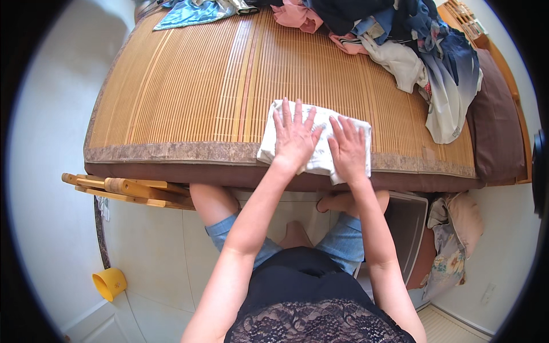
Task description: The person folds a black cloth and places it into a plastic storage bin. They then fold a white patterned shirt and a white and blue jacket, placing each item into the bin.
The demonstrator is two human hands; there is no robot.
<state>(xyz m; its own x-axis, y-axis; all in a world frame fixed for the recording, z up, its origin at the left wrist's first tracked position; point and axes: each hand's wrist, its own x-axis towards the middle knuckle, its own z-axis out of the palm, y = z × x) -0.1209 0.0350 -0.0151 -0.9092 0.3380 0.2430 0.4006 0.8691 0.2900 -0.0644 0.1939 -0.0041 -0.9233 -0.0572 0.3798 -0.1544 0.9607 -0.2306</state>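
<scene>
A white cloth garment [322, 151] with a faint print lies folded at the near edge of the bed, its lower corner hanging slightly over the edge. My left hand [296, 136] rests palm down on its left half, fingers spread and pointing away from me. On the right half lies my right hand [348, 148], also flat with its fingers apart. Neither hand grips the cloth. Beneath the garment is a bamboo sleeping mat [180, 94] with a brown patterned fabric border [171, 152].
A heap of clothes [399, 55] covers the bed's far right, beside a brown pillow [493, 115]. Shiny blue fabric [193, 15] lies at the far left. A folded wooden stand [133, 188], a yellow bin [109, 284], an open plastic drawer [399, 236] and cushions [450, 253] surround me.
</scene>
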